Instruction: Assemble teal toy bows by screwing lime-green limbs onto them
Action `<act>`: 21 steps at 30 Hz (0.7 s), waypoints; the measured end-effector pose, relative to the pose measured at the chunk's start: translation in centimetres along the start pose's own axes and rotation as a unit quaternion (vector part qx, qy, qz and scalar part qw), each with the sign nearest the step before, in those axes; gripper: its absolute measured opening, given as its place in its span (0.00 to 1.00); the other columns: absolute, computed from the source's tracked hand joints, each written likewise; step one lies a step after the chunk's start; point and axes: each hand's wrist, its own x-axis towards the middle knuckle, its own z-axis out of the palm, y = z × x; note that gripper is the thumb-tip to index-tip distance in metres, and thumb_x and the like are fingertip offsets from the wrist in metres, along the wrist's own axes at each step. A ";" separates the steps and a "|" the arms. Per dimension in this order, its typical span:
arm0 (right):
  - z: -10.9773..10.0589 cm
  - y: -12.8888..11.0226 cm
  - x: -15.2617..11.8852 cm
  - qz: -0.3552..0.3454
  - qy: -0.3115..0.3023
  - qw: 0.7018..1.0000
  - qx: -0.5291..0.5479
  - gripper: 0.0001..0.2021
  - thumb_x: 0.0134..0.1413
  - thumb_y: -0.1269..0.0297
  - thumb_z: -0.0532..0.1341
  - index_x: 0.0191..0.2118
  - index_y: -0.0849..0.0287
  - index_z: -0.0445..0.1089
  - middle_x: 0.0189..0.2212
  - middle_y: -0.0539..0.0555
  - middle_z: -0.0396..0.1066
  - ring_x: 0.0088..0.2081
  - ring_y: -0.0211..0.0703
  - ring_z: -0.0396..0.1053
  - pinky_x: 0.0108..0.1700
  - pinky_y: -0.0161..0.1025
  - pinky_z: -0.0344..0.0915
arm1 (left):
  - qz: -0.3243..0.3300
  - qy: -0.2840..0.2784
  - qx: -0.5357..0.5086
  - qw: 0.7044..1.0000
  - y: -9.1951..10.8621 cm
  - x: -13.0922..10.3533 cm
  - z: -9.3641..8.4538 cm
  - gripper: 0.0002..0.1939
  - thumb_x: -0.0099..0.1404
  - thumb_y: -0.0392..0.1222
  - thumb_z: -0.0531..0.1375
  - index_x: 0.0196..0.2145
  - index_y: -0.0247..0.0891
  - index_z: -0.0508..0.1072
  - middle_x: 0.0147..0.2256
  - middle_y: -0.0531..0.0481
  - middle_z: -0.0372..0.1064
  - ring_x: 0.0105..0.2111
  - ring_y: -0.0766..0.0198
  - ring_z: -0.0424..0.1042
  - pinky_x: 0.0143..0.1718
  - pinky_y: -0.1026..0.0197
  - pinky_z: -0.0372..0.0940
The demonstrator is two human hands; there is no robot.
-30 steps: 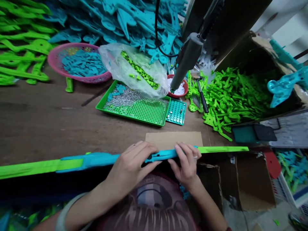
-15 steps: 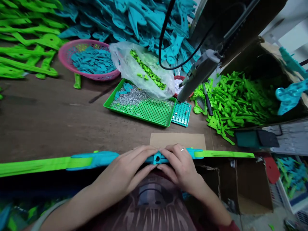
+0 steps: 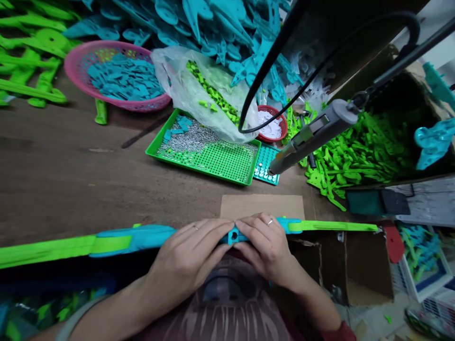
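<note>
A long blue-and-green plastic piece (image 3: 142, 237) lies across the table's front edge, close to my body. Its middle is blue, with a small square block and a dark hole between my hands. Green arms run out to both sides. My left hand (image 3: 192, 248) is closed around the blue part just left of the block, thumb below and fingers on top. On the right of the block, my right hand (image 3: 265, 244) grips the same piece in the same way, a ring on one finger. The two hands' fingertips nearly meet at the block.
A grey electric screwdriver (image 3: 313, 137) hangs over a small teal tray (image 3: 268, 154). Beside it are a green tray (image 3: 227, 168) of metal screws, a plastic bag (image 3: 216, 104) and a pink basket (image 3: 80, 78). Cardboard (image 3: 263, 206) lies in front.
The hanging screwdriver and its cable have swung toward me and to the right. My view has shifted slightly. Both hands keep their hold on the plastic piece.
</note>
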 end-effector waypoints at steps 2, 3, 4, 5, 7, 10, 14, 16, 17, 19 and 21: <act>0.2 0.2 -0.1 -0.003 0.006 1.000 0.009 0.15 0.65 0.63 0.60 0.54 0.65 0.69 0.43 0.59 0.77 0.42 0.45 0.70 0.41 0.43 0.66 | 0.002 0.003 -0.002 1.000 -0.1 -0.2 0.3 0.11 0.74 0.35 0.53 0.51 0.34 0.71 0.45 0.44 0.78 0.43 0.58 0.78 0.47 0.57 0.70; 0.4 0.4 -0.2 -0.004 0.007 1.000 0.013 0.15 0.65 0.63 0.61 0.53 0.64 0.70 0.43 0.59 0.77 0.41 0.45 0.70 0.41 0.43 0.66 | 0.006 0.005 -0.004 1.000 -0.2 -0.3 0.3 0.11 0.73 0.35 0.53 0.51 0.33 0.71 0.44 0.43 0.78 0.44 0.58 0.78 0.47 0.57 0.69; 0.4 0.5 -0.3 -0.005 0.008 1.000 0.017 0.15 0.65 0.63 0.61 0.53 0.64 0.70 0.42 0.59 0.77 0.41 0.45 0.70 0.41 0.42 0.66 | 0.011 0.004 -0.006 1.000 -0.3 -0.3 0.4 0.11 0.73 0.34 0.54 0.51 0.33 0.71 0.44 0.43 0.78 0.43 0.58 0.77 0.47 0.57 0.69; 0.4 0.7 -0.3 -0.007 0.008 1.000 0.020 0.15 0.65 0.62 0.62 0.53 0.63 0.70 0.42 0.59 0.77 0.40 0.45 0.69 0.41 0.42 0.66 | 0.018 0.001 -0.009 1.000 -0.4 -0.4 0.4 0.11 0.73 0.34 0.54 0.51 0.33 0.71 0.44 0.43 0.78 0.43 0.58 0.78 0.47 0.57 0.70; 0.2 1.0 -0.5 -0.018 0.004 0.999 0.029 0.15 0.64 0.61 0.62 0.53 0.63 0.69 0.43 0.59 0.77 0.41 0.45 0.70 0.42 0.42 0.67 | 0.032 -0.001 -0.010 0.999 -0.5 -0.4 0.2 0.11 0.73 0.35 0.54 0.51 0.33 0.70 0.44 0.43 0.78 0.43 0.58 0.78 0.46 0.57 0.70; -0.6 1.2 -1.0 -0.032 -0.006 0.999 0.037 0.15 0.65 0.61 0.61 0.52 0.64 0.68 0.42 0.59 0.76 0.42 0.44 0.70 0.43 0.40 0.69 | 0.041 -0.004 -0.003 0.999 -0.3 -0.3 -0.3 0.11 0.74 0.36 0.54 0.50 0.34 0.70 0.44 0.44 0.78 0.42 0.58 0.78 0.44 0.57 0.70; -1.8 0.5 -1.9 -0.031 0.043 0.999 0.005 0.12 0.67 0.63 0.58 0.51 0.64 0.68 0.39 0.59 0.75 0.39 0.43 0.69 0.41 0.40 0.69 | 0.031 -0.002 0.000 1.000 0.9 -0.1 -1.4 0.11 0.75 0.40 0.52 0.50 0.36 0.71 0.43 0.46 0.78 0.41 0.59 0.78 0.43 0.58 0.70; -2.1 0.0 -2.2 -0.024 0.069 0.997 -0.004 0.12 0.68 0.63 0.57 0.51 0.63 0.68 0.39 0.59 0.74 0.39 0.44 0.68 0.40 0.41 0.69 | 0.024 0.004 -0.001 1.000 1.6 0.0 -1.6 0.11 0.75 0.42 0.52 0.50 0.38 0.70 0.43 0.46 0.78 0.40 0.59 0.78 0.42 0.58 0.70; -2.2 -0.2 -2.2 -0.018 0.073 0.997 -0.006 0.12 0.68 0.62 0.57 0.51 0.63 0.68 0.39 0.59 0.74 0.39 0.44 0.68 0.41 0.41 0.69 | 0.022 0.010 0.000 1.000 1.9 0.0 -1.6 0.11 0.75 0.43 0.52 0.49 0.38 0.70 0.43 0.47 0.78 0.40 0.59 0.78 0.42 0.58 0.70; -2.3 -0.5 -2.3 -0.005 0.069 0.998 -0.006 0.12 0.69 0.62 0.56 0.51 0.63 0.68 0.39 0.58 0.74 0.40 0.43 0.68 0.41 0.40 0.69 | 0.020 0.022 0.004 1.000 2.3 0.0 -1.4 0.12 0.75 0.45 0.52 0.48 0.39 0.70 0.42 0.47 0.78 0.39 0.58 0.78 0.41 0.59 0.71; -2.5 -0.7 -2.5 -0.001 0.069 0.998 -0.011 0.12 0.69 0.61 0.56 0.50 0.63 0.69 0.39 0.58 0.73 0.40 0.42 0.68 0.41 0.39 0.68 | 0.026 0.027 0.005 0.999 2.7 -0.2 -1.2 0.12 0.76 0.45 0.52 0.48 0.39 0.70 0.41 0.47 0.77 0.39 0.58 0.78 0.40 0.59 0.70</act>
